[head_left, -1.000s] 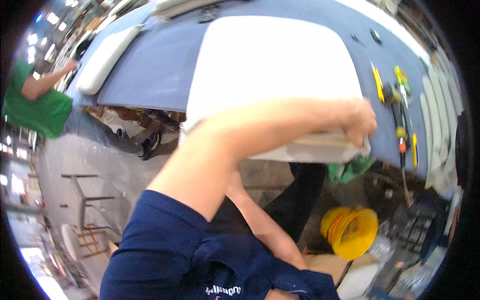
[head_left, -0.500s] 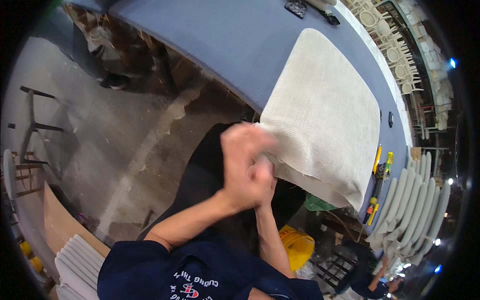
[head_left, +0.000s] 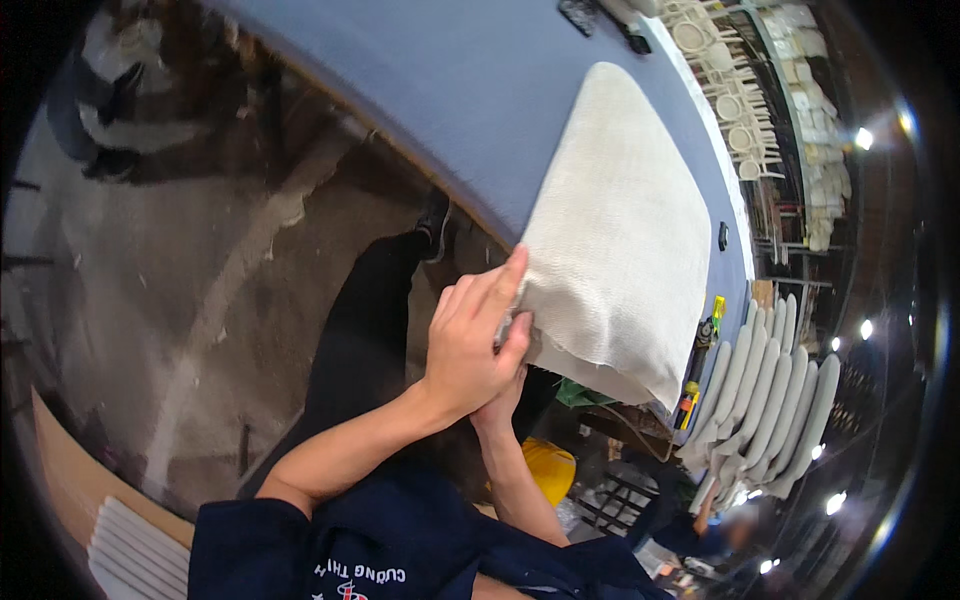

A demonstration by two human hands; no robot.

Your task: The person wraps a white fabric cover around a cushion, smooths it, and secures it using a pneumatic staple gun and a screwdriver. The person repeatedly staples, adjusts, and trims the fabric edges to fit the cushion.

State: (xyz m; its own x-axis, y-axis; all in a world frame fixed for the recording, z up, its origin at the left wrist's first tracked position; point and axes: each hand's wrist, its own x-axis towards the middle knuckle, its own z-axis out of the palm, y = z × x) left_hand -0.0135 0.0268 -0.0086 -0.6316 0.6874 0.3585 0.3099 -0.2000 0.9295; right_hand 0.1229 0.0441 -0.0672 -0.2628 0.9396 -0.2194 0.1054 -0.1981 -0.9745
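Two hands meet at the near left corner of the white cushion (head_left: 625,210), which lies on the blue table (head_left: 450,120), its cloth (head_left: 615,376) hanging past the near edge. The left hand (head_left: 468,343) touches that corner, fingers nearly straight, thumb apart; whether it pinches anything, I cannot tell. The right hand (head_left: 500,402) (mostly hidden behind the left) probably sits just below, its grip unseen. Tools (head_left: 697,368) lie beside the cushion, right.

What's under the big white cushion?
The white cushion lies on the blue table, which shows along its left and right sides. Some green material peeks out below the cushion's near edge. Anything directly beneath is covered, so I can't see it.
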